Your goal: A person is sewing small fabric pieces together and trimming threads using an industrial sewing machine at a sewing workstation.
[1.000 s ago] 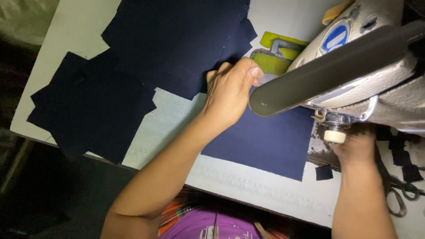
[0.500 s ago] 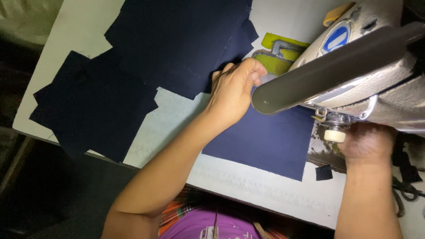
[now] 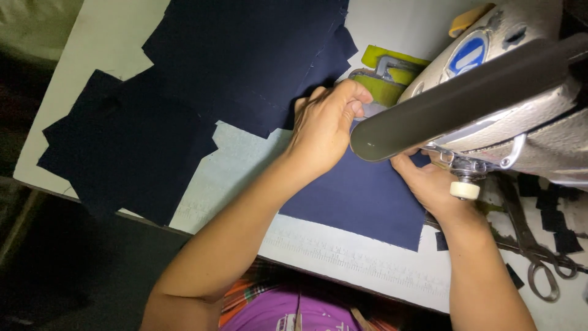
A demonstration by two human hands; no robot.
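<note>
Bench: white bench [image 3: 98,49] with a printed ruler strip [image 3: 343,257] along its near edge.
Fabric stack: dark navy cut pieces [image 3: 128,147] overlapping at the left and far side.
Scissors: metal scissors [image 3: 536,254] lying at the near right.
Scraps: small navy offcuts [image 3: 554,217] scattered beside the scissors.
Guide: yellow-green block with a metal clamp [image 3: 386,76] at the far centre.
Clothing: purple shirt [image 3: 288,309] at the near edge.
</note>
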